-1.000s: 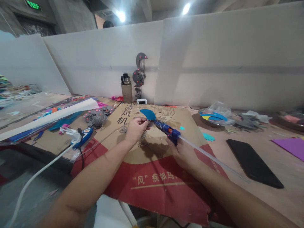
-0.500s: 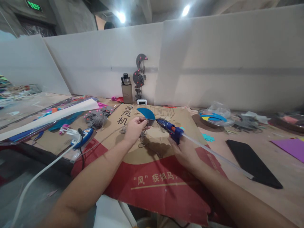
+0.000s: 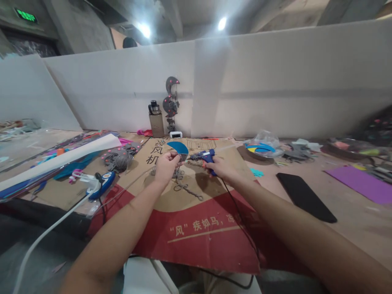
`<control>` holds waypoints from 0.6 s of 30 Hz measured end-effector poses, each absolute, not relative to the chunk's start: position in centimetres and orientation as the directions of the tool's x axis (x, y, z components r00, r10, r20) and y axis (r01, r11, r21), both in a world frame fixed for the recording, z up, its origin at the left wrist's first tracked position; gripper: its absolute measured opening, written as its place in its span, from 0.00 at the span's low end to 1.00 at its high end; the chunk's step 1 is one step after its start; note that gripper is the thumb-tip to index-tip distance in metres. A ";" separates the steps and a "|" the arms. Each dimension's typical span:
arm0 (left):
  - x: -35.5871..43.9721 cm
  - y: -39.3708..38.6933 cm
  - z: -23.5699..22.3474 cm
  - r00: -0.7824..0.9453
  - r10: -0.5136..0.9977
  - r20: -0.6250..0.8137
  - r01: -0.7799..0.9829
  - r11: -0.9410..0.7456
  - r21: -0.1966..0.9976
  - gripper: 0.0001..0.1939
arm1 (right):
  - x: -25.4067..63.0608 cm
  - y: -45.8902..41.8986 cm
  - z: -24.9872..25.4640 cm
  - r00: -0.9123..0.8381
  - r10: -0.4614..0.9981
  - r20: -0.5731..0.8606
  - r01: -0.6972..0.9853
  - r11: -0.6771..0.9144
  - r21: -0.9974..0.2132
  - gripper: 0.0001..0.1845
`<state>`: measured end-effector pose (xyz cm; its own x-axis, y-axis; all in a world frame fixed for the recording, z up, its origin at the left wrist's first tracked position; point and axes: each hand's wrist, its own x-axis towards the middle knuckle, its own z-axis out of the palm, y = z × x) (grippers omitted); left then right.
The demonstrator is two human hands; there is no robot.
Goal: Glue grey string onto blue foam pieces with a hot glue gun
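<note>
Left hand (image 3: 167, 167): thumb and fingertips pinched together on the lower edge of a blue curved piece (image 3: 178, 148).
Blue curved piece: held up over the cardboard (image 3: 196, 249), its rounded edge upward, greyish along the bottom.
Right hand (image 3: 221, 168): fingers curled around the handle of a blue glue gun (image 3: 208, 156), leaving little gap.
Glue gun: nozzle pointing left, close to the blue curved piece; whether they touch, I cannot tell.
Grey cord (image 3: 187, 190): loosely looped and twisted on the cardboard, below the hands.
Black cable (image 3: 234, 201): hanging from the handle and running down across the cardboard's red part.
Right side of table (image 3: 269, 190): turquoise scraps (image 3: 257, 172), a black flat slab (image 3: 306, 198), a purple sheet (image 3: 361, 183).
Left side: a grey yarn bundle (image 3: 121, 160) behind a blue-and-white power strip (image 3: 105, 184).
Far edge: a bottle (image 3: 157, 123) standing beside dark crescents with pink dots (image 3: 170, 105).
</note>
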<state>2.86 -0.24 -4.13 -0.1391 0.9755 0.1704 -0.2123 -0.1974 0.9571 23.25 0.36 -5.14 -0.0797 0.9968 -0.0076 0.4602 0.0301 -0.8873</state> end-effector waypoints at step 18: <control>3.6 -1.4 -2.2 -0.078 0.810 0.581 0.369 -0.517 0.772 0.03 | 18.0 -1.9 -5.2 -0.041 0.927 0.373 -0.013 0.373 -0.928 0.16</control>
